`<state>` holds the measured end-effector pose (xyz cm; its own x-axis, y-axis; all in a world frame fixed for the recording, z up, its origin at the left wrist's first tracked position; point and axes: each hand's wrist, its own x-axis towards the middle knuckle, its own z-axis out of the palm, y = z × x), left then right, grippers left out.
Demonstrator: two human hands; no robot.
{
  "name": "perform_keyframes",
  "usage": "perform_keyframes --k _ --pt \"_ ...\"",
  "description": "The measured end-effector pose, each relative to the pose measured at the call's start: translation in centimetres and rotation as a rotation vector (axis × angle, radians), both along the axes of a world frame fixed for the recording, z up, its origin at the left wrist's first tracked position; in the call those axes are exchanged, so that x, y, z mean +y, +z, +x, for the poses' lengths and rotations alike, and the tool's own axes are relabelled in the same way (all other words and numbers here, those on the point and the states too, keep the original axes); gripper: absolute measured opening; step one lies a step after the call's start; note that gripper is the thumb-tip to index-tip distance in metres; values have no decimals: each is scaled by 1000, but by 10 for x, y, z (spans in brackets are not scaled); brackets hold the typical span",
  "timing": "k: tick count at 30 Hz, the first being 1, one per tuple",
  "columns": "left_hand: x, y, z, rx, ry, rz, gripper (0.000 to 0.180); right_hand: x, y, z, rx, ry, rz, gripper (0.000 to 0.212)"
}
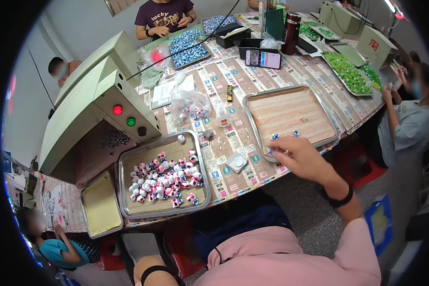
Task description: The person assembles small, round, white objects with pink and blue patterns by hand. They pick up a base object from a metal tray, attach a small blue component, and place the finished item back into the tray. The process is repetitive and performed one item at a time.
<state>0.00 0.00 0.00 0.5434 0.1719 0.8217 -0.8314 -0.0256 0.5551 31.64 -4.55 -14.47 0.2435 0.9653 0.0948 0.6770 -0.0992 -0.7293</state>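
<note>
My right hand reaches over the near edge of a metal-rimmed tray lined with brown material. Its thumb and index finger are apart; I see nothing clearly gripped. Small blue-and-white pieces lie by the fingertips, and another blue piece lies just beyond the knuckles. At the lower edge, bare skin with a black band shows on my left side; no left fingers are visible. Left of centre, a second metal tray holds many small white, pink and blue figurines.
A pale green machine with red and green lights stands left. Near it lie a yellowish tray and a clear plastic bag of pieces. A small white bottle, a phone and a dark flask stand farther off. Several people sit around.
</note>
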Motion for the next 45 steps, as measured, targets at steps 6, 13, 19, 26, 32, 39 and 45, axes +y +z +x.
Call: perform_keyframes --k 6,13,19,26,32,39,45 --pt "-11 -6 -27 -96 98 31 8 90 -20 28 -279 50 -98 41" --pt "-3 -9 -62 -132 84 43 8 185 -72 38 -89 -139 -247 65" --pt "25 -85 -97 45 398 -247 10 214 -101 23 301 -161 -277 40" --pt "36 -178 -110 845 761 -470 21 176 -95 19 403 -98 -2 30" --pt "35 -222 -113 967 926 -470 15 64 -66 -26 274 -62 50 30" --pt "55 -219 -47 852 1138 42 15 -11 -87 -61 3 -147 125 42" --pt "75 -228 -10 753 1254 374 26 -9 -103 -79 139 -388 165 48"
